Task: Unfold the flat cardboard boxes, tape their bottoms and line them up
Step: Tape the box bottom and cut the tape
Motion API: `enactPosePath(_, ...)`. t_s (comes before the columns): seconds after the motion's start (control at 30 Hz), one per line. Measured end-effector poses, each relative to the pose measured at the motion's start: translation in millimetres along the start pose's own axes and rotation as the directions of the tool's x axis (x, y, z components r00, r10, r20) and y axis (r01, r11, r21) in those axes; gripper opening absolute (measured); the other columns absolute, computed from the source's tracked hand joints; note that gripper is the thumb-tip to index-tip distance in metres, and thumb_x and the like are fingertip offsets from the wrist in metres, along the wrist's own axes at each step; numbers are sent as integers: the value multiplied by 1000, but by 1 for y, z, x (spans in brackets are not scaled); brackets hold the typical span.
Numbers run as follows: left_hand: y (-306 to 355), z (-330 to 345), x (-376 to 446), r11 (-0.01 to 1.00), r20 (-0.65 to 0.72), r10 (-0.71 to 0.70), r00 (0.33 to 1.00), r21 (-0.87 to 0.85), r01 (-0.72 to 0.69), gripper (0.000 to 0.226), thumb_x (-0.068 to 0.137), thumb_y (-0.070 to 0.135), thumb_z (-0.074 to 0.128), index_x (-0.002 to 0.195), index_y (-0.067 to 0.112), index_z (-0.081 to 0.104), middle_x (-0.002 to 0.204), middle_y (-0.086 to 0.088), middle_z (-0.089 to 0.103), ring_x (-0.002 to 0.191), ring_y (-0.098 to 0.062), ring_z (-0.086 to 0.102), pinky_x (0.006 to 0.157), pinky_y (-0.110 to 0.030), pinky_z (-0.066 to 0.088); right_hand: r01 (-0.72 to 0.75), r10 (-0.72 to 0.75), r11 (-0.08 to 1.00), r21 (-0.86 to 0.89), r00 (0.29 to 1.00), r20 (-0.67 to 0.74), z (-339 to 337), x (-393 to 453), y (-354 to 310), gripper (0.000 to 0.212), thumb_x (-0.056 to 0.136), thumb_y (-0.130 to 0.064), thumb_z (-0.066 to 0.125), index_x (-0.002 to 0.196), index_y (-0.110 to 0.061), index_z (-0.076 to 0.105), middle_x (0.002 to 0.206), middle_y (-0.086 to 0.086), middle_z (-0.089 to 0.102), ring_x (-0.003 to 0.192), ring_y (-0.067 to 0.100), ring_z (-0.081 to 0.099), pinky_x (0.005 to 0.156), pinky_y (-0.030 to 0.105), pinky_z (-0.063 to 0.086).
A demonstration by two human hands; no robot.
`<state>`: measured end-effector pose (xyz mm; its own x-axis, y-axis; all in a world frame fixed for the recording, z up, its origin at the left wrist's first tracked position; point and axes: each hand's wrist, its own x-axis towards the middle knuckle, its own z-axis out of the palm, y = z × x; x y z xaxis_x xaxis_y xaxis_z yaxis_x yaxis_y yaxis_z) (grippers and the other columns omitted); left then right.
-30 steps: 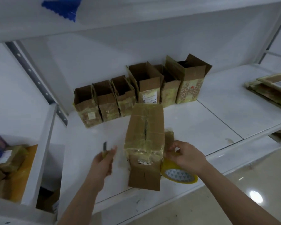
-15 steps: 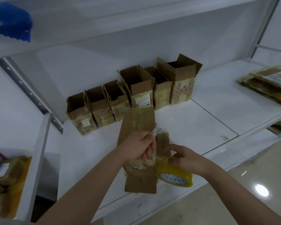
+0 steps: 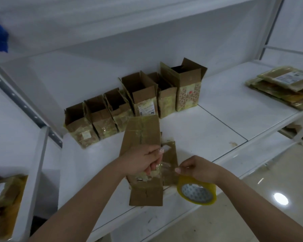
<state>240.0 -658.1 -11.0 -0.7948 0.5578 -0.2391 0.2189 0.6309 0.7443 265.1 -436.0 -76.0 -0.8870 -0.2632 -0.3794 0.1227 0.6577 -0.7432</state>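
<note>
Head view: left hand [image 3: 140, 161] grips a small blade over the box [image 3: 142, 137] on the shelf [image 3: 208, 137]; right hand [image 3: 199, 169], just beside, pinches the strip above the tape roll [image 3: 197, 192].

A row of opened boxes [image 3: 133, 109] stands at the shelf's [image 3: 217, 137] back; flat boxes [image 3: 283, 86] are stacked far right.

White shelf [image 3: 217, 137] carried everything. Six opened boxes [image 3: 129, 105] stood upright in row along back wall, touching side by side, flaps up. One box [image 3: 142, 135] lay on its side near front edge, flap hanging past edge. Stack of flat boxes [image 3: 283, 86] lay at far right, well apart from row. Small stain [image 3: 233, 143] marked surface near front edge.
</note>
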Motion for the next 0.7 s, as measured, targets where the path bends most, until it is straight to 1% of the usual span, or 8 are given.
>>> enactPosePath(0.13, 23, -6, 0, 964, 193, -65, 979, 264, 12, 37, 104, 32, 40, 74, 17, 55, 77, 1, 58, 68, -11, 57, 72, -33, 51, 18, -18, 1000, -19, 999, -44, -11, -14, -3, 34, 95, -49, 54, 88, -27, 78, 88, 2, 75, 88, 14, 69, 92, 39, 53)
enactPosePath(0.23, 43, -2, 7, 845, 233, -170, 957, 534, 20, 39, 105, 35, 36, 73, 19, 53, 78, 0, 56, 71, -14, 54, 65, -30, 40, -17, -5, 986, -164, 991, -132, -17, -23, -12, 29, 95, -51, 52, 96, -37, 77, 94, -13, 74, 91, 7, 66, 90, 32, 52)
enactPosePath(0.33, 55, 14, 18, 675, 182, -288, 940, 735, 65, 37, 106, 32, 31, 103, 13, 63, 102, -4, 61, 98, -24, 56, 71, -29, 36, -30, -40, 948, -318, 976, -212, -16, -30, -22, 29, 95, -52, 49, 97, -39, 75, 95, -17, 72, 89, 7, 65, 84, 30, 53)
enactPosePath(0.4, 57, 23, 23, 576, 131, -302, 944, 814, 71, 37, 107, 28, 30, 121, 11, 59, 119, -7, 60, 108, -25, 55, 76, -31, 37, -41, -38, 945, -324, 971, -234, -15, -31, -24, 30, 95, -52, 48, 95, -38, 75, 93, -17, 72, 88, 8, 65, 83, 31, 53)
enactPosePath(0.47, 59, 19, 21, 613, 138, -291, 947, 787, 74, 34, 107, 25, 31, 120, 11, 60, 112, -7, 60, 103, -23, 57, 70, -29, 37, -59, 2, 968, -246, 975, -223, -16, -30, -20, 30, 95, -49, 49, 92, -38, 76, 92, -18, 70, 89, 9, 64, 84, 32, 53)
enactPosePath(0.57, 48, 0, 12, 893, 165, -275, 947, 409, 188, 31, 106, 29, 36, 88, 13, 56, 82, -4, 54, 73, -14, 53, 66, -27, 41, -62, 42, 990, -123, 986, -163, -14, -27, -9, 29, 96, -46, 51, 90, -35, 78, 93, -15, 72, 90, 8, 65, 90, 34, 52)
enactPosePath(0.63, 39, -4, 7, 913, 40, -264, 964, 331, 236, 29, 103, 36, 42, 81, 17, 47, 76, 2, 49, 66, -10, 46, 61, -25, 38, -47, 46, 999, -2, 991, -122, -7, -23, -4, 34, 96, -45, 53, 84, -27, 78, 77, -9, 73, 72, 6, 66, 85, 35, 56)
enactPosePath(0.7, 31, 5, 8, 851, -102, -232, 967, 461, 252, 31, 96, 43, 55, 80, 18, 46, 75, 3, 50, 64, -9, 46, 55, -25, 34, -54, 59, 997, 49, 993, -104, 0, -17, -1, 39, 95, -46, 54, 77, -20, 76, 57, -6, 65, 53, 3, 60, 73, 32, 55)
